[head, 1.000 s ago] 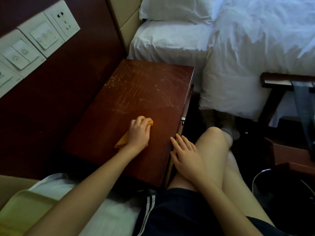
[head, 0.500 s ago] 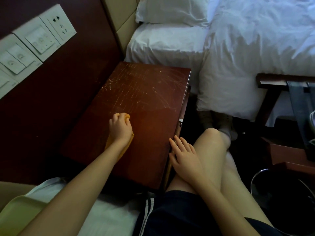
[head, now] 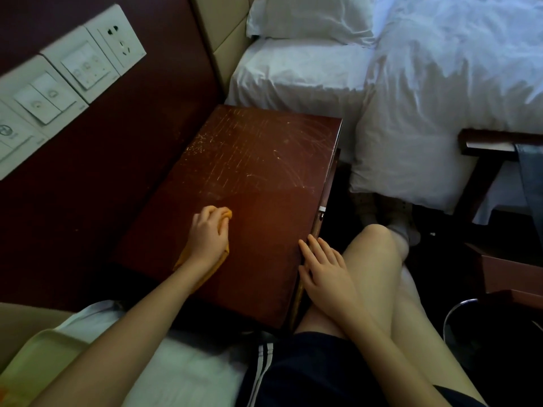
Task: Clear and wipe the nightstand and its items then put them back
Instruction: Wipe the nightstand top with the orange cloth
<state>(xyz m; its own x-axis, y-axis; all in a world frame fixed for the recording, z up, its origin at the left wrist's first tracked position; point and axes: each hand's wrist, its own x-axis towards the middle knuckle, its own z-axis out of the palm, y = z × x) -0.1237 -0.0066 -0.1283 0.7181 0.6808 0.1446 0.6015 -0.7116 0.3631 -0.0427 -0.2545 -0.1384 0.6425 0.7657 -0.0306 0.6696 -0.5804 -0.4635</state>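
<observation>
The nightstand [head: 264, 160] has a dark red wooden top, scratched toward the far end, with nothing standing on it. My left hand [head: 207, 237] presses an orange cloth [head: 225, 213] flat on the near left part of the top; the cloth shows at the fingertips and under the wrist. My right hand [head: 324, 267] rests with fingers spread on the nightstand's right edge, beside my knee, holding nothing.
A wall panel with switches and a socket [head: 73, 71] runs along the left. A white bed [head: 411, 83] lies beyond and to the right. A pale green tray [head: 38, 359] sits at the bottom left. A dark wooden chair [head: 482, 148] and a round bin [head: 458, 315] stand on the right.
My left hand slid the cloth leftward across the top from near the middle, then slightly back right and forward. My right hand stayed on the edge.
</observation>
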